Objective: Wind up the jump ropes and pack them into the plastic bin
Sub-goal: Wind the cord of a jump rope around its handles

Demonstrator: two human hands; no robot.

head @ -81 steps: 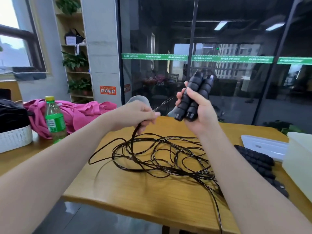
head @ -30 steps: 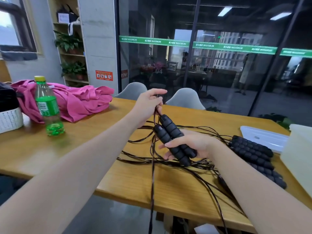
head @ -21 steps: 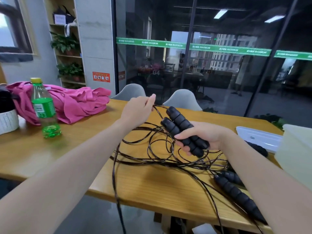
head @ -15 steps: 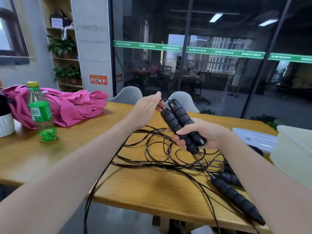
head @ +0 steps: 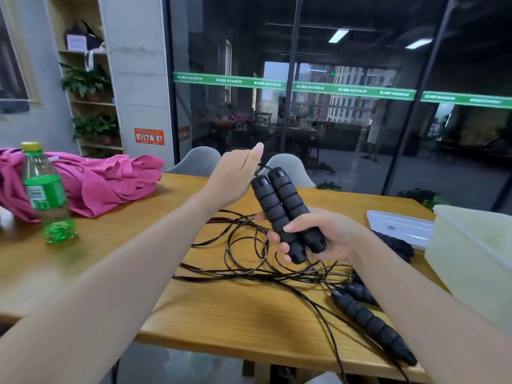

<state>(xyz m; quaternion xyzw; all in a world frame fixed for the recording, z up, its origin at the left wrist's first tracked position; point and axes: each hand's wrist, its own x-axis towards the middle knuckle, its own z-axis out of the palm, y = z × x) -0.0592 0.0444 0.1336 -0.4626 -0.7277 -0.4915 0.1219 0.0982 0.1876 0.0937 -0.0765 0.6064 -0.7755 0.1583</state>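
Jump-rope handles (head: 286,214), 2 together, sat gripped in the right hand (head: 318,236); the left hand (head: 235,176) pinched the cord (head: 243,245) above the table (head: 221,314).

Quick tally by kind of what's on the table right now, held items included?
Rope handles: 4 in clear view, 2 in the right hand at, 2 on the table at; a dark shape by the lid may be more
Bottle: 1
Pink cloth: 1
Bin: 1
Lid: 1
Total: 8
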